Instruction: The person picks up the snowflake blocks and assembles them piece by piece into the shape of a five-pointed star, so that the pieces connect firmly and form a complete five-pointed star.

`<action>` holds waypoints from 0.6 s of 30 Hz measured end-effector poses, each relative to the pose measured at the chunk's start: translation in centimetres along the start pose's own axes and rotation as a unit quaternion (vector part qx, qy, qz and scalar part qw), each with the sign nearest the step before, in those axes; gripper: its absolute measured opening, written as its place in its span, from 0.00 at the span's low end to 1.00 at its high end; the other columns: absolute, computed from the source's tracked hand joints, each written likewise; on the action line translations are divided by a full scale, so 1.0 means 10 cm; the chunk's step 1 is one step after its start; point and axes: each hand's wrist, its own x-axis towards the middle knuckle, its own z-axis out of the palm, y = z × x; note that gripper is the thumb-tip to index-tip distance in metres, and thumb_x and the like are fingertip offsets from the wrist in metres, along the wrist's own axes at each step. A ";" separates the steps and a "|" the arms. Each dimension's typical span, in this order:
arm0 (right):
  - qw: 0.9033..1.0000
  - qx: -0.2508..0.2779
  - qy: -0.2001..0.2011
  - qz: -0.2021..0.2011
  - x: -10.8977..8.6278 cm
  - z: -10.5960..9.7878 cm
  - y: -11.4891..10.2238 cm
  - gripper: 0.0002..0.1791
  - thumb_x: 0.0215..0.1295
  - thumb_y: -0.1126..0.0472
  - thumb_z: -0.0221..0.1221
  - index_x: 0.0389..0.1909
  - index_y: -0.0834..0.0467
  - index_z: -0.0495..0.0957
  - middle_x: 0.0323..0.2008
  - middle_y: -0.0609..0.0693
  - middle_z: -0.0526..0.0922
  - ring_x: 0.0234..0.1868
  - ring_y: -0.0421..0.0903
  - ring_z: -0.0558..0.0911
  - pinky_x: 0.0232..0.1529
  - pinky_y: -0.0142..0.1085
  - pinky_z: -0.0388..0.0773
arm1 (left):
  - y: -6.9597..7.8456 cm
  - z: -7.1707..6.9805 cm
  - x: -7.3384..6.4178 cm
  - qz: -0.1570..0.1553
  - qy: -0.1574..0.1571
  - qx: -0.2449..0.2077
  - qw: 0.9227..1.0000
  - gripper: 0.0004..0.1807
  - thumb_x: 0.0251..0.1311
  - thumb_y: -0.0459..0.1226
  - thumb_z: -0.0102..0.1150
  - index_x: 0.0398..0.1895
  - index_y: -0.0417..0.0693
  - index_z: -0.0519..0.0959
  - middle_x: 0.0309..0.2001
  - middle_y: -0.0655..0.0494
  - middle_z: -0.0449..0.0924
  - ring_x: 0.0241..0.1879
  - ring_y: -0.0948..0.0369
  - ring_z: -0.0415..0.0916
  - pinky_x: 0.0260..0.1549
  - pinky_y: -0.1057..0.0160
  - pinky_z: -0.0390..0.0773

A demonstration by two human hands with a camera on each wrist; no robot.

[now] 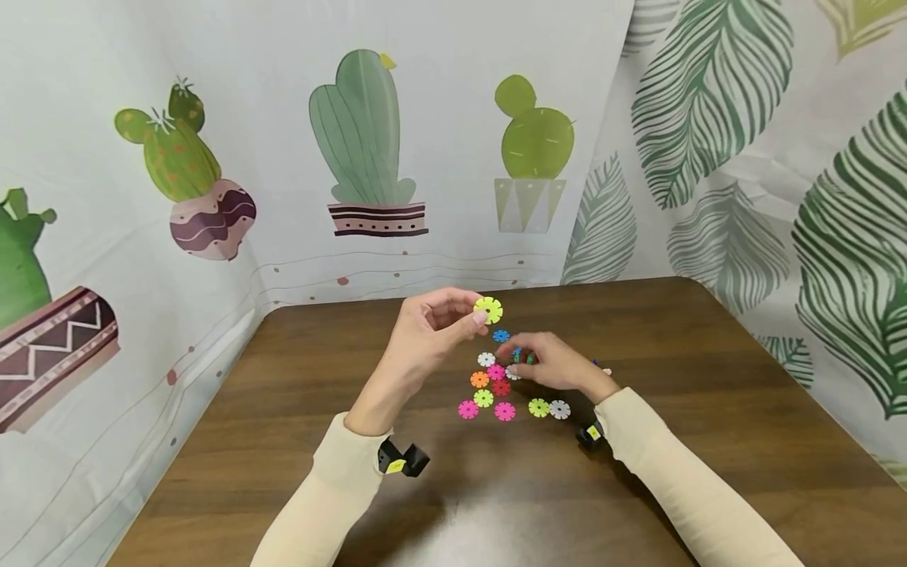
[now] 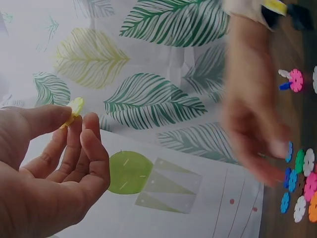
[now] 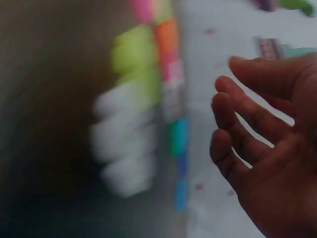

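My left hand (image 1: 427,331) is raised above the table and pinches a yellow notched plastic disc (image 1: 492,306) between thumb and fingers. In the left wrist view the same disc shows nearly edge-on at the fingertips. My right hand (image 1: 556,364) hovers over the group of discs, its fingers loosely bent; in the right wrist view nothing lies between thumb and fingers. Under and around it are a white disc (image 1: 485,360), a blue disc (image 1: 501,336), a pink disc (image 1: 496,372) and some green ones partly hidden by the fingers.
Nearer on the brown table (image 1: 283,441) lie an orange disc (image 1: 479,379), a red disc (image 1: 501,388), more pink and yellow ones, and a grey-white disc (image 1: 560,409). A few small pieces sit beyond my right wrist. Patterned cloth (image 1: 453,157) hangs behind the table.
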 end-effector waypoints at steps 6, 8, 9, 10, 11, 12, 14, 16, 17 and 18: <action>0.996 -0.063 -0.049 0.026 -0.02 0.09 0.14 0.14 0.72 0.67 0.67 0.57 0.56 0.85 0.51 0.53 0.86 0.37 0.41 0.78 0.45 0.37 0.75 | 0.03 -0.01 0.01 -0.001 0.010 -0.005 1.000 0.11 0.70 0.31 0.68 0.52 0.37 0.86 0.36 0.60 0.90 0.34 0.63 0.89 0.38 0.68 0.84; 0.996 -0.079 -0.040 0.025 -0.02 0.10 0.13 0.14 0.71 0.68 0.67 0.55 0.56 0.86 0.51 0.53 0.85 0.37 0.42 0.77 0.45 0.39 0.74 | 0.04 0.00 0.01 0.000 0.012 -0.005 1.000 0.11 0.70 0.31 0.68 0.52 0.37 0.86 0.36 0.61 0.90 0.34 0.64 0.88 0.38 0.68 0.84; 0.995 -0.088 -0.035 0.027 -0.02 0.10 0.13 0.14 0.70 0.68 0.68 0.54 0.56 0.86 0.50 0.53 0.85 0.38 0.43 0.77 0.46 0.39 0.74 | 0.04 0.00 0.02 0.000 0.012 -0.005 1.000 0.11 0.70 0.31 0.68 0.52 0.37 0.86 0.36 0.62 0.90 0.34 0.64 0.88 0.38 0.68 0.83; 0.994 -0.096 -0.031 0.031 -0.02 0.10 0.12 0.13 0.70 0.68 0.68 0.53 0.56 0.86 0.50 0.53 0.85 0.39 0.44 0.77 0.47 0.40 0.75 | 0.04 0.00 0.02 0.001 0.011 -0.006 1.000 0.11 0.70 0.31 0.68 0.52 0.36 0.86 0.35 0.62 0.90 0.34 0.64 0.88 0.38 0.69 0.83; 0.993 -0.106 -0.025 0.033 -0.02 0.10 0.12 0.13 0.69 0.68 0.69 0.52 0.57 0.87 0.49 0.53 0.85 0.41 0.46 0.78 0.47 0.42 0.77 | 0.04 0.00 0.02 0.002 0.011 -0.007 1.000 0.11 0.69 0.31 0.68 0.52 0.36 0.86 0.35 0.62 0.90 0.34 0.64 0.88 0.38 0.69 0.83; 0.992 -0.116 -0.020 0.037 -0.02 0.10 0.12 0.12 0.69 0.67 0.69 0.51 0.57 0.87 0.48 0.53 0.85 0.42 0.47 0.79 0.48 0.43 0.78 | 0.04 0.00 0.01 0.002 0.012 -0.007 1.000 0.11 0.69 0.30 0.68 0.52 0.36 0.85 0.35 0.62 0.90 0.33 0.64 0.88 0.37 0.69 0.83; 0.990 -0.134 -0.012 0.047 -0.03 0.11 0.11 0.10 0.68 0.66 0.70 0.49 0.58 0.86 0.47 0.53 0.85 0.46 0.49 0.79 0.51 0.46 0.78 | 0.04 0.00 0.01 0.003 0.013 -0.009 1.000 0.11 0.69 0.30 0.68 0.51 0.35 0.85 0.35 0.62 0.90 0.33 0.64 0.88 0.37 0.69 0.83; 0.987 -0.150 -0.007 0.051 -0.04 0.11 0.12 0.09 0.68 0.66 0.71 0.47 0.59 0.86 0.44 0.53 0.86 0.46 0.51 0.80 0.52 0.49 0.78 | 0.04 0.00 0.00 0.003 0.016 -0.009 1.000 0.11 0.69 0.30 0.68 0.51 0.35 0.85 0.35 0.62 0.89 0.33 0.64 0.88 0.37 0.69 0.82; 0.986 -0.157 -0.007 0.052 -0.03 0.12 0.12 0.09 0.67 0.65 0.71 0.47 0.59 0.85 0.43 0.53 0.86 0.47 0.51 0.80 0.53 0.50 0.78 | 0.04 0.00 0.00 0.003 0.017 -0.009 1.000 0.11 0.69 0.30 0.68 0.51 0.35 0.85 0.34 0.62 0.89 0.33 0.64 0.88 0.36 0.69 0.82; 0.986 -0.159 -0.009 0.054 -0.03 0.12 0.12 0.09 0.67 0.65 0.71 0.47 0.59 0.85 0.43 0.53 0.86 0.46 0.51 0.80 0.53 0.50 0.78 | 0.04 0.00 0.00 0.003 0.017 -0.009 1.000 0.11 0.69 0.30 0.68 0.51 0.35 0.85 0.34 0.62 0.89 0.33 0.64 0.88 0.36 0.69 0.82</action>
